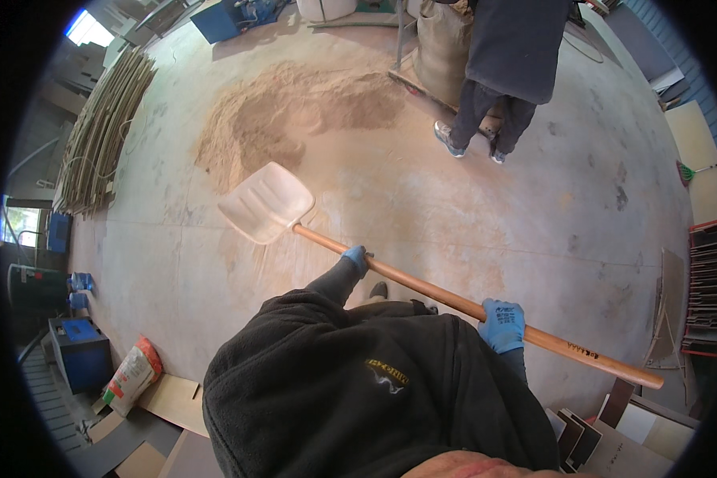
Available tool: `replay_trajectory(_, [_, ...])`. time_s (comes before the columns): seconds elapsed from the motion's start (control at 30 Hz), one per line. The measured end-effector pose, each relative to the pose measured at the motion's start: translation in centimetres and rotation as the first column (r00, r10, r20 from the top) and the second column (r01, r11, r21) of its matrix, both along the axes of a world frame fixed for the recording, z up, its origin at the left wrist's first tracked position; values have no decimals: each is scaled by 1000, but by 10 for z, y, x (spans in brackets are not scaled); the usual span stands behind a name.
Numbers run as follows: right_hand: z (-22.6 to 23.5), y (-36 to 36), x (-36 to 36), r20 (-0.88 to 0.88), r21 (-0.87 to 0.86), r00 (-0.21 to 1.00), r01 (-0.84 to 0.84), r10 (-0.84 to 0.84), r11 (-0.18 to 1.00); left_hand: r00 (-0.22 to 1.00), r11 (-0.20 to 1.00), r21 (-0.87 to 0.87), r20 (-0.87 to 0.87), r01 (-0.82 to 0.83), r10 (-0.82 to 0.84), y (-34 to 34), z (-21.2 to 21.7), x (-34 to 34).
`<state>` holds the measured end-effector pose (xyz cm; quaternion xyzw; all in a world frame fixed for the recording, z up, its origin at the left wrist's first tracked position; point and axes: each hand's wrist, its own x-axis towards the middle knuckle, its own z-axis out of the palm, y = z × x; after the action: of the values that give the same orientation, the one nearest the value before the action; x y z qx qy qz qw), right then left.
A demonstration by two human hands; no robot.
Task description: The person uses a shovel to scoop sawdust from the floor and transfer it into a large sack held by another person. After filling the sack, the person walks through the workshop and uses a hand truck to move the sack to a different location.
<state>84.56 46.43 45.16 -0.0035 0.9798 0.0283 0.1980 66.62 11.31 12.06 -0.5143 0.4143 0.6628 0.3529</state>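
A wide, pale shovel [268, 202] with a long wooden handle [422, 287] lies across the view in front of me. Its ribbed blade is at the left, close to the near edge of a sawdust-like brown heap [247, 119], and carries no visible load. My left hand [357, 259], in a blue glove, is closed round the handle not far from the blade. Farther up the handle, my right hand [502, 325] grips it in a matching glove. The handle's free end reaches out to the lower right.
Beyond the heap, a person [514, 56] in dark clothes stands beside a large filled sack [442, 52] on a low cart [422, 89]. Long thin strips [103, 135] are stacked at the left. A printed bag [133, 376] and a blue-topped box [80, 353] stand lower left; boards [621, 430] lie lower right.
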Motion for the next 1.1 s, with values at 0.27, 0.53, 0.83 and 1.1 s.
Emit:
replay_trajectory(0.27, [-3,1,-1,12,-10,1000,18,-18,1000,998,1000,2,-64,-2,2,0,4,3])
replay_trajectory(0.53, [-5,0,-2,20,-19,999,28,-27,999,949,979,-51,-239,199,-205,-7,-10,3])
replay_trajectory(0.83, [1,-8,-3,-52,-50,998,-24,21,998,982,991,-20,-135,131,-133,-15,-40,-3])
replay_trajectory(1.1, [-1,-9,-9,-5,-43,1000,-18,18,999,703,861,-295,-497,414,-508,-11,-116,4])
